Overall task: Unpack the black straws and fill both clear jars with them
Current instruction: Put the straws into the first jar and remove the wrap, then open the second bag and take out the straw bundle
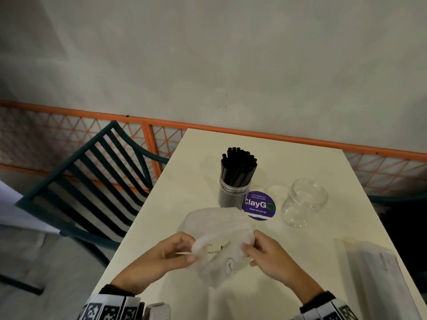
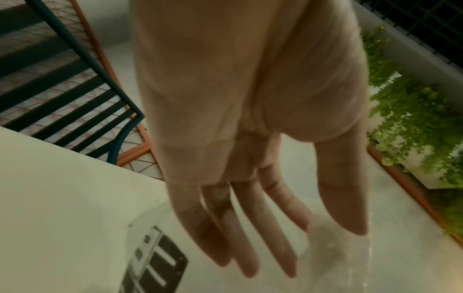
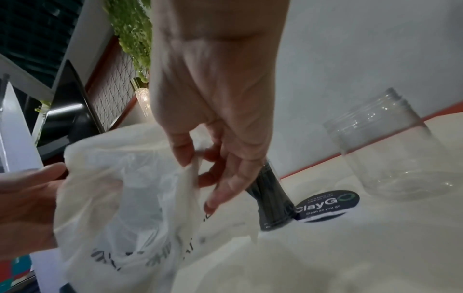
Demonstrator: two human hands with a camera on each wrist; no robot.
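Both hands on the thin plastic bag now: left hand pinches one edge, right hand the other. Beyond, black straws pack one clear jar; the second jar stands empty just right.

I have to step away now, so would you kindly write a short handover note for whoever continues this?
Left hand and right hand both pinch the empty white plastic bag above the table.
Done: left jar stands packed with black straws.
Left: right jar is empty; a wrapped packet, contents unclear, lies at the right edge.
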